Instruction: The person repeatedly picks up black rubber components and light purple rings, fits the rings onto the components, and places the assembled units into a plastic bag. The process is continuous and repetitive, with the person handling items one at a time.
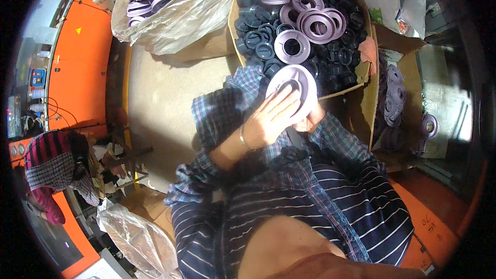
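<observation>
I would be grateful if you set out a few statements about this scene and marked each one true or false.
1. The left hand touches the face of the held ring. True.
2. The right hand is down among the black caps. False: the right hand is at the lower edge of the held ring.
3. Loose rings lie on top of the black caps in the open box. True.
4. The bag at the upper left shows only bottles inside. False: the bag holds bagged rings.
5. The other person, at the left, has a white sleeve. False: the sleeve is dark pink.
</observation>
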A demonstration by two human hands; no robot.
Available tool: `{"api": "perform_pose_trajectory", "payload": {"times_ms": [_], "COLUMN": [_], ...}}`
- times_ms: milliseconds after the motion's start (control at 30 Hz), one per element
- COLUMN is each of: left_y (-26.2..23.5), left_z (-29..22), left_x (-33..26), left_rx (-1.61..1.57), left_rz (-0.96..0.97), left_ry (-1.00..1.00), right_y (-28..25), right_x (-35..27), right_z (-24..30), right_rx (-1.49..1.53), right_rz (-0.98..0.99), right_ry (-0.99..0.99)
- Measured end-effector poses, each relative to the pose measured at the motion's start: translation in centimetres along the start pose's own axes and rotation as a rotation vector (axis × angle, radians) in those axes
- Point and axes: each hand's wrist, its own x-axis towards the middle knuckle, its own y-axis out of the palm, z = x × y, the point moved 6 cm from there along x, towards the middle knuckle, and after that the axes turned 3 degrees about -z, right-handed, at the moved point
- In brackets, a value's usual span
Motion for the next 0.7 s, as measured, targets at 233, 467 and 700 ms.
{"api": "perform_pose_trajectory", "payload": {"times_ms": [233,467,700], "left_y": [-13.5,-12.1,14.8], "left_z": [11.8,19.6,19.0], "left_x": [4.0,11.4,7.0], "left_rx": [0.333,0.411,0.536], "left_rz": [-0.168,-0.217,0.360], "left_ry": [-0.211,-0.374,-0.121], "right_y": [-1.6,-3.3,-4.7], "right_x": [0.7,4.5,6.5], "right_z": [9.3,12.8,11.6], "right_rx": [-1.169,-2.209,-2.258], "right_rz": [-0.183,-0.735,-0.612], "right_ry": [-0.506,-0.782,-0.815]}}
